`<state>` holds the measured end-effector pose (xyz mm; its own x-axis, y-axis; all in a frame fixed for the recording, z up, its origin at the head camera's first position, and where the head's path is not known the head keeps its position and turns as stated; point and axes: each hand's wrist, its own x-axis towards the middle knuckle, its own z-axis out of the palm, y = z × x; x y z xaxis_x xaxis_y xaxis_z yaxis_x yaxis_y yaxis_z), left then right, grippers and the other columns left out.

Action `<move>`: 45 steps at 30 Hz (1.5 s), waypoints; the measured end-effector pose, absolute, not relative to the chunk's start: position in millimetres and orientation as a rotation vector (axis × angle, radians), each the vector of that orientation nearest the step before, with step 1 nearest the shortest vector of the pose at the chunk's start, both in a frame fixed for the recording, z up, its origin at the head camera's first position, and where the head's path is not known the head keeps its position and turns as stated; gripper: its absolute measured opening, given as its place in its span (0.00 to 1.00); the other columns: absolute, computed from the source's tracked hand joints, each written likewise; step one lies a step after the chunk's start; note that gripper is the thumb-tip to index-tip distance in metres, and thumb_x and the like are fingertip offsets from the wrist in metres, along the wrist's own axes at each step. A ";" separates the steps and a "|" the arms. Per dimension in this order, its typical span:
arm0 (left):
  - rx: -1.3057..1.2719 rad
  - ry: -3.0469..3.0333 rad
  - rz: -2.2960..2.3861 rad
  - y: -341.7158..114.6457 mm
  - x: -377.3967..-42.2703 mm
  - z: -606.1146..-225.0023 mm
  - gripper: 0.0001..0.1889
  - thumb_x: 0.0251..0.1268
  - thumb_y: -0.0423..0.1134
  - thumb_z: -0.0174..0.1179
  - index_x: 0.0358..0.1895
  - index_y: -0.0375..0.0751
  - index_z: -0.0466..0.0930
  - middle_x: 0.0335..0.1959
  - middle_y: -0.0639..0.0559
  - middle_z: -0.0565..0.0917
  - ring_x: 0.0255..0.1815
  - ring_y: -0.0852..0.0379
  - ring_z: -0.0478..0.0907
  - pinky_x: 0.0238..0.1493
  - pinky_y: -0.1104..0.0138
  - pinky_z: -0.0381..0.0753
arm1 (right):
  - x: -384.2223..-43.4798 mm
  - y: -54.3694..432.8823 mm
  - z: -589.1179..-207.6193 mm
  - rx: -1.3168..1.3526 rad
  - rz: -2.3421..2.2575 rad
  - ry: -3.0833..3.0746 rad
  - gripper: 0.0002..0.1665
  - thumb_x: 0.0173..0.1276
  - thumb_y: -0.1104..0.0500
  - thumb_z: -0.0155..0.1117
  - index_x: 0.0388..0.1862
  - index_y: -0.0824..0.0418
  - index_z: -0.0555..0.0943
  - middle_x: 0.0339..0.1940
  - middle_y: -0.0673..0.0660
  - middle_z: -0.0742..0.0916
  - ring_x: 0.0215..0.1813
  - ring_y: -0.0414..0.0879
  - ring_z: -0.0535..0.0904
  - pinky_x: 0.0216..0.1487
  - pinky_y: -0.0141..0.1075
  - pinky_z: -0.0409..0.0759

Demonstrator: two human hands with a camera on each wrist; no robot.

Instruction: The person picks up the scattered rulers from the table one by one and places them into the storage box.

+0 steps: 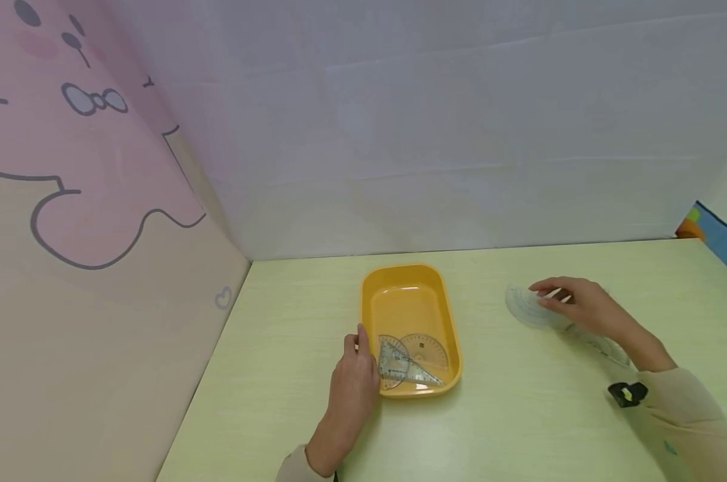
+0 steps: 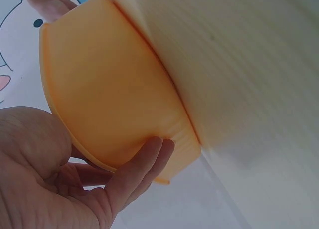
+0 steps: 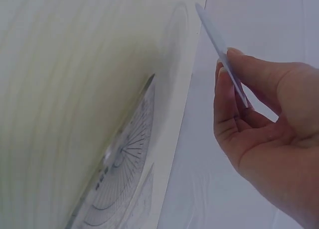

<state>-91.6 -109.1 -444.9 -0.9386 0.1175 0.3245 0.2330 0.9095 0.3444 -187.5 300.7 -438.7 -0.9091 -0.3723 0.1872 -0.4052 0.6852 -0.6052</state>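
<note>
My left hand [image 1: 354, 378] holds the near left side of a yellow tray [image 1: 404, 274], with fingertips [image 2: 158, 147] against its outer wall in the left wrist view. Inside the tray's near end lie clear protractors [image 1: 432, 345] and a clear set square [image 1: 408, 373], overlapping. Over at the right, my right hand [image 1: 586, 308] pinches a clear half-round protractor [image 1: 523, 306] between thumb and fingers, raised off the table in the right wrist view. Below that hand, a clear set square [image 3: 122, 164] with protractor markings lies on the table, partly hidden by the hand and forearm in the head view.
The pale green table [image 1: 267, 335] meets a white sheet [image 1: 430, 134] at its back edge. A printed panel [image 1: 110, 301] stands along the left side. A black strap piece [image 1: 627, 395] sits at the right sleeve.
</note>
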 end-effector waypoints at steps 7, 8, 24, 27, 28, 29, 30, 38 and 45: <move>-0.251 -2.777 -0.560 -109.0 -91.2 -444.2 0.26 0.68 0.22 0.60 0.68 0.17 0.68 0.47 0.31 0.77 0.17 0.64 0.61 0.17 0.75 0.67 | -186.3 294.1 -433.2 0.712 1.070 -2.736 0.15 0.73 0.67 0.65 0.57 0.65 0.84 0.49 0.61 0.88 0.42 0.34 0.82 0.38 0.30 0.81; -0.246 -2.782 -0.562 -109.0 -91.2 -444.0 0.26 0.68 0.23 0.60 0.68 0.17 0.68 0.48 0.31 0.77 0.17 0.64 0.62 0.17 0.75 0.67 | -186.3 292.8 -432.2 0.713 1.078 -2.729 0.15 0.73 0.67 0.65 0.57 0.65 0.85 0.50 0.61 0.88 0.42 0.33 0.81 0.38 0.30 0.81; -0.262 -2.762 -0.528 -110.0 -91.7 -445.7 0.25 0.69 0.24 0.60 0.67 0.17 0.69 0.47 0.32 0.77 0.18 0.61 0.65 0.18 0.73 0.72 | -187.0 260.3 -409.0 0.732 1.176 -2.695 0.15 0.73 0.66 0.66 0.56 0.65 0.85 0.52 0.63 0.88 0.42 0.34 0.81 0.39 0.27 0.80; -0.268 -2.754 -0.536 -109.7 -91.6 -445.3 0.26 0.68 0.23 0.61 0.67 0.17 0.69 0.47 0.32 0.77 0.18 0.62 0.65 0.18 0.73 0.71 | -188.4 255.2 -407.3 0.730 1.186 -2.703 0.15 0.74 0.66 0.65 0.57 0.65 0.85 0.52 0.62 0.88 0.43 0.34 0.81 0.39 0.28 0.80; -0.268 -2.755 -0.538 -109.5 -91.6 -444.8 0.26 0.68 0.23 0.61 0.67 0.17 0.69 0.47 0.31 0.77 0.18 0.62 0.65 0.18 0.73 0.71 | -188.6 253.5 -406.7 0.729 1.189 -2.702 0.15 0.74 0.66 0.65 0.57 0.65 0.85 0.52 0.61 0.88 0.43 0.35 0.81 0.39 0.28 0.81; -0.267 -2.756 -0.539 -109.3 -91.6 -444.6 0.26 0.68 0.23 0.61 0.68 0.17 0.69 0.47 0.31 0.77 0.18 0.62 0.65 0.18 0.73 0.72 | -189.2 252.1 -406.5 0.730 1.193 -2.703 0.15 0.74 0.66 0.65 0.57 0.65 0.85 0.52 0.61 0.88 0.43 0.35 0.81 0.39 0.28 0.81; -0.267 -2.757 -0.541 -109.2 -91.7 -444.4 0.26 0.67 0.23 0.61 0.68 0.17 0.69 0.47 0.31 0.77 0.18 0.62 0.66 0.19 0.73 0.72 | -189.8 250.7 -406.2 0.734 1.198 -2.701 0.15 0.74 0.66 0.65 0.57 0.65 0.85 0.52 0.61 0.88 0.42 0.35 0.81 0.39 0.28 0.81; -0.262 -2.768 -0.528 -108.7 -91.9 -445.5 0.26 0.68 0.24 0.61 0.67 0.17 0.70 0.47 0.31 0.77 0.19 0.60 0.68 0.19 0.72 0.74 | -191.9 239.5 -405.1 0.752 1.291 -2.677 0.15 0.74 0.65 0.65 0.57 0.66 0.85 0.53 0.63 0.88 0.42 0.37 0.82 0.40 0.27 0.81; -0.247 -2.778 -0.539 -109.3 -92.4 -445.9 0.25 0.69 0.25 0.61 0.67 0.17 0.70 0.48 0.31 0.77 0.19 0.60 0.69 0.20 0.72 0.75 | -195.7 224.1 -404.6 0.749 1.377 -2.680 0.15 0.74 0.66 0.65 0.57 0.67 0.84 0.54 0.64 0.87 0.43 0.40 0.83 0.41 0.28 0.82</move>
<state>-92.4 -109.3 -445.9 -0.9402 0.1098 0.3224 0.2223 0.9149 0.3370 -195.7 224.1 -404.6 -0.8831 -0.3997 0.2459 -0.4327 0.4907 -0.7563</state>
